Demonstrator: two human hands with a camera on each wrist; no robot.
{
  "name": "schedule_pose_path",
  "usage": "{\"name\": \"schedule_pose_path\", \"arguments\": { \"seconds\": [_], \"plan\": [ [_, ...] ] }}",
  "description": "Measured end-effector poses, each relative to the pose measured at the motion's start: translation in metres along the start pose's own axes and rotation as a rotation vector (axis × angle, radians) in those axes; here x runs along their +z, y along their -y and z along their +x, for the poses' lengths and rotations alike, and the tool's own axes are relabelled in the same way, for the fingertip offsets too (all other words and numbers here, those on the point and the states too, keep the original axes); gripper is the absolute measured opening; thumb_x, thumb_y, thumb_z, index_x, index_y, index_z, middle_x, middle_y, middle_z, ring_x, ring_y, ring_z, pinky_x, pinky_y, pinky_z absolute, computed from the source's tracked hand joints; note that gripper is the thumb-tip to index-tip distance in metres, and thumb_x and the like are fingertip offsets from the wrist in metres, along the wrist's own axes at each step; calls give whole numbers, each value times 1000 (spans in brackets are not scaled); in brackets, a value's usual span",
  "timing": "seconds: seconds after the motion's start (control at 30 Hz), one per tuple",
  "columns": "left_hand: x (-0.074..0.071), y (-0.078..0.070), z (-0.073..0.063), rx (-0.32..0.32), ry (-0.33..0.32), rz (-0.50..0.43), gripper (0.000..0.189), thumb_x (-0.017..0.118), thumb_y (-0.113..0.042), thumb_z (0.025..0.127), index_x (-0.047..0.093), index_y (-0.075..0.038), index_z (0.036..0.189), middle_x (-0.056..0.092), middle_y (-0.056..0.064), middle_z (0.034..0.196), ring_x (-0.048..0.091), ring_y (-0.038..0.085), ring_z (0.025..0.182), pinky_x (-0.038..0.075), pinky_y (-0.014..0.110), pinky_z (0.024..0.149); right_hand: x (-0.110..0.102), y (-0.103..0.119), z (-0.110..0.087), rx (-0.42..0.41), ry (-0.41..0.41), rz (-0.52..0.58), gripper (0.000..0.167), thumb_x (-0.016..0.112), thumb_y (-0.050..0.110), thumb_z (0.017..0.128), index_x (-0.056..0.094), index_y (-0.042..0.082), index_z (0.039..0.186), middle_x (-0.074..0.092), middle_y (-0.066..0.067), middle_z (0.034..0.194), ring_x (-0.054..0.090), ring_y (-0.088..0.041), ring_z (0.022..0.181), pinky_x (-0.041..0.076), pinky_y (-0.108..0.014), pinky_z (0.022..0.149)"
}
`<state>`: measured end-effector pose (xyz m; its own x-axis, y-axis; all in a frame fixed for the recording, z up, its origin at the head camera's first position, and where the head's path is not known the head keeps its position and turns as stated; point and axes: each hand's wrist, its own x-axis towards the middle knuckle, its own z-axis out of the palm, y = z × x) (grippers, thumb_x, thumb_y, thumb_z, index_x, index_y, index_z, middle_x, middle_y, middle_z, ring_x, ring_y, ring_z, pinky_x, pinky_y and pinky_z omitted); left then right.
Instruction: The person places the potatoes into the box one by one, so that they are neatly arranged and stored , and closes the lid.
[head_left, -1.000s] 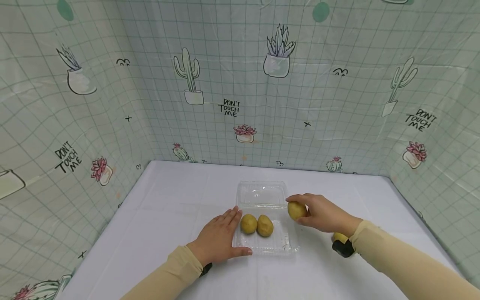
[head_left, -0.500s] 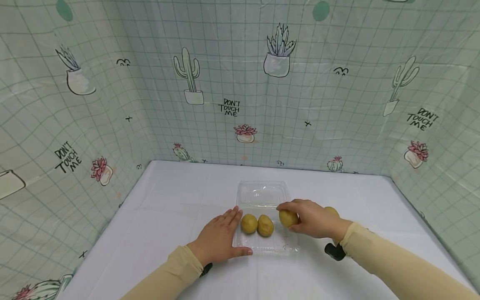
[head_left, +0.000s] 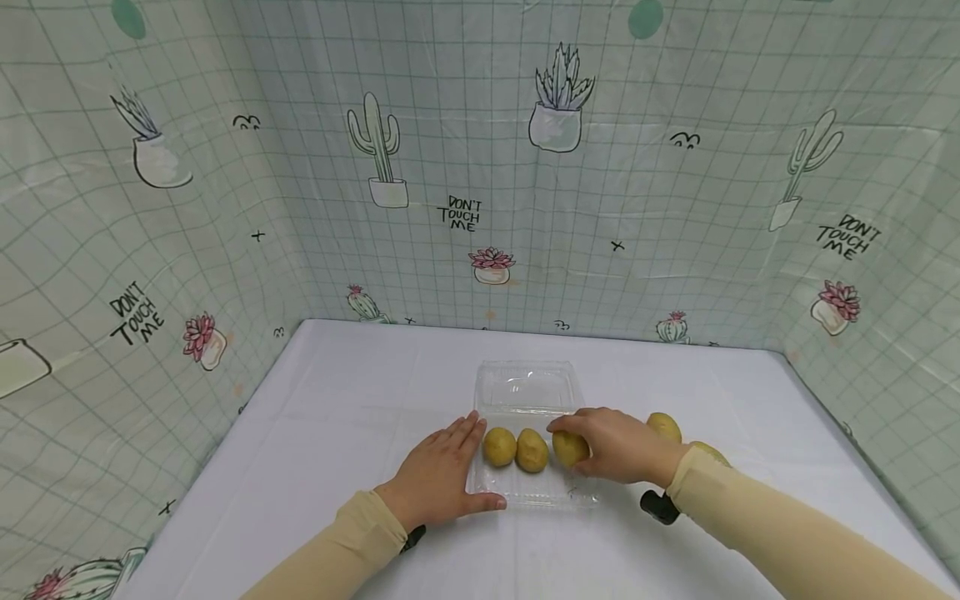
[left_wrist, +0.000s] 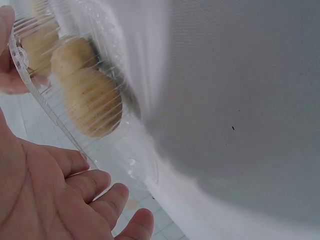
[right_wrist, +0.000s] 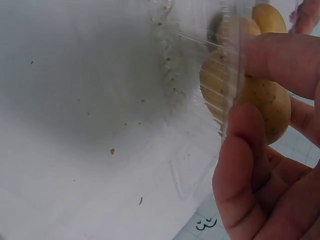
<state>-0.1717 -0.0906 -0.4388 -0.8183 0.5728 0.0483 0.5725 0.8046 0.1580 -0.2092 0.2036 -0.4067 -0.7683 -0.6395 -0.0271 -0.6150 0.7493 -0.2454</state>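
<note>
Right hand (head_left: 621, 447) grips one potato (head_left: 567, 451) between thumb and curled fingers at the right side of a clear plastic container (head_left: 525, 493); whether the potato rests on the container's floor cannot be told. Left hand (head_left: 438, 473), relaxed and free of any grasp, lies with fingers extended along the container's left edge, thumb at the near left corner.

Five potatoes are in view: the gripped one, a pair (head_left: 499, 447) side by side in the container's left and middle, and two loose ones (head_left: 663, 427) on the white cloth (head_left: 360, 375) to the right, the farther right partly hidden by the right sleeve (head_left: 780, 525). One lid (head_left: 525, 387) lies folded back on the far side. Two black wrist devices (head_left: 660, 507) show beneath the two sleeves.

A narrow gap separates the gripped potato from its nearest neighbour, and a bare strip of floor runs along the container's near edge. Beyond the lid, cloth reaches the table's far edge, where a cactus-print backdrop (head_left: 457, 300) rises. Widest room lies leftward, between the left hand and the table's left edge; rightward, the loose potatoes occupy part of the space.
</note>
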Motion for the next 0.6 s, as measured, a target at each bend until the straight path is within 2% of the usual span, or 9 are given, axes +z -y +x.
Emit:
{"name": "schedule_pose_path", "arguments": {
  "seconds": [0.33,0.6],
  "plan": [
    [2,1,1,-4,5,-15,105,55,-75,86,32,1,154,30,18,159,32,31,144,33,46,112,4,2,1,25,1,-38,56,86,19,75,66,18,127,67,3,108,60,-14,87,52,-37,70],
    [3,2,2,-5,7,-23,106,55,-76,86,31,1,155,29,18,159,31,31,144,33,47,112,6,1,2,26,0,-48,56,87,20,75,66,19,128,68,0,110,62,-16,89,53,-39,70]
  ]
}}
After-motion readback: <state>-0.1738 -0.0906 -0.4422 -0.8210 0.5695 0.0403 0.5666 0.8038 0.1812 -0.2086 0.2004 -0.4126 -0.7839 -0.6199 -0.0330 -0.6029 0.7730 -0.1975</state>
